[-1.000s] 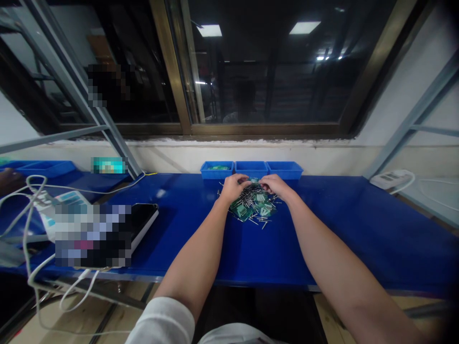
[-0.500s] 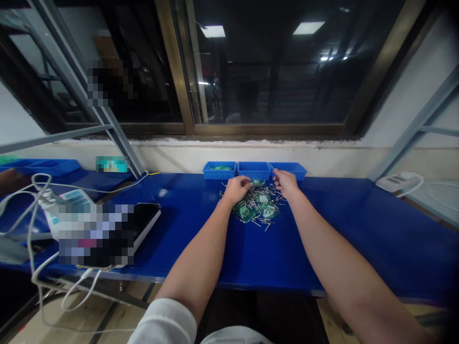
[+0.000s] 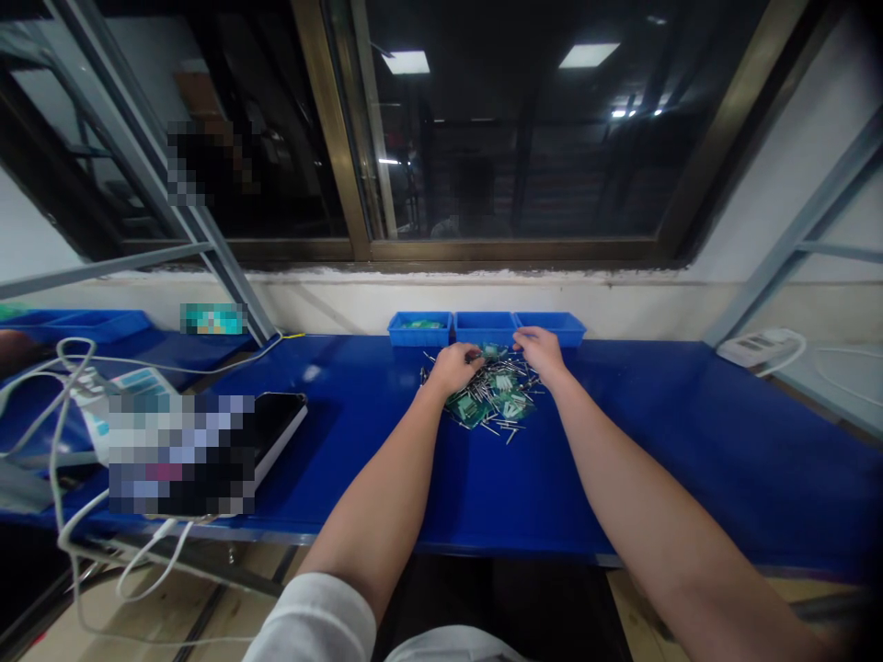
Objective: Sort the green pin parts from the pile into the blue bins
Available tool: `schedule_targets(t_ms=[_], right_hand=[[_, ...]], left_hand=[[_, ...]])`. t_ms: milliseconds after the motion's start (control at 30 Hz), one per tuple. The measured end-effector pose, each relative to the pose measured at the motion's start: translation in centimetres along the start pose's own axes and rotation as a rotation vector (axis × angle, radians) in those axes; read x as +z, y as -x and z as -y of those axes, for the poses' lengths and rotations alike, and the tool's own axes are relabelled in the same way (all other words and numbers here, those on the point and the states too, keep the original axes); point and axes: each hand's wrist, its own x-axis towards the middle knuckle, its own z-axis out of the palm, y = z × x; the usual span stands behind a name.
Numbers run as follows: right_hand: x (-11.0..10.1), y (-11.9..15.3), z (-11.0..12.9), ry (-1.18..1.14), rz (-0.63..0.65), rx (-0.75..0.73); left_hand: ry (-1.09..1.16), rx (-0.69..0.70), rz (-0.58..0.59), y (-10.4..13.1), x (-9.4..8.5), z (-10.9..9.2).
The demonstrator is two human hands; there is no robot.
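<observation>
A heap of thin metal pins (image 3: pixel 494 379), like screws or rivets, lies on the blue table with several green circuit boards (image 3: pixel 470 410) among it. My left hand (image 3: pixel 453 370) rests at the heap's left back side, fingers curled together; what they hold is too small to name. Over the back right of the heap is my right hand (image 3: pixel 543 353), thumb and fingertips pinched on something I cannot make out. Just behind it stands a blue right-hand bin (image 3: pixel 562 324), partly covered by the hand.
A middle blue bin (image 3: pixel 483 324) and a left blue bin (image 3: pixel 419 329) with green pieces line the table's back. On the left lie a phone (image 3: pixel 281 414) and white cables (image 3: pixel 59 441). A power strip (image 3: pixel 751 346) sits far right. Another person's hand (image 3: pixel 17 351) shows at the left edge.
My right hand has shifted a little left, closer to my left hand, which stays at the heap. The whole view has moved slightly.
</observation>
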Motion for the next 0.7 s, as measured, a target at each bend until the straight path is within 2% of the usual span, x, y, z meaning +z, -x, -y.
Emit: schedule_targets(t_ms=[100,167,267,400,467,600,700], right_hand=[[0.4,0.3,-0.2,0.257,0.066,-0.118],[0.4,0.4,-0.2,0.406,0.063,-0.151],[-0.5,0.0,-0.2,0.497,-0.042,-0.11],[-2.4,-1.0,-0.9,0.482,-0.193,-0.037],[-3.0,-1.3,-1.3,0.52,-0.16,-0.031],[-2.9,-1.4,-2.2,0.659,0.04,-0.1],[-2.2,-1.1,-2.5,0.749,0.078,-0.17]], left_hand=[[-0.071,0.009,0.021,0.0,0.0,0.0],[-0.117,0.021,0.029,0.0,0.0,0.0],[-0.151,0.017,0.024,0.0,0.0,0.2],[-0.14,-0.008,-0.005,-0.1,-0.1,0.4],[-0.131,-0.016,-0.007,-0.1,-0.1,0.5],[-0.108,-0.026,-0.003,0.0,-0.1,0.3],[-0.093,-0.025,0.0,-0.1,-0.1,0.2]])
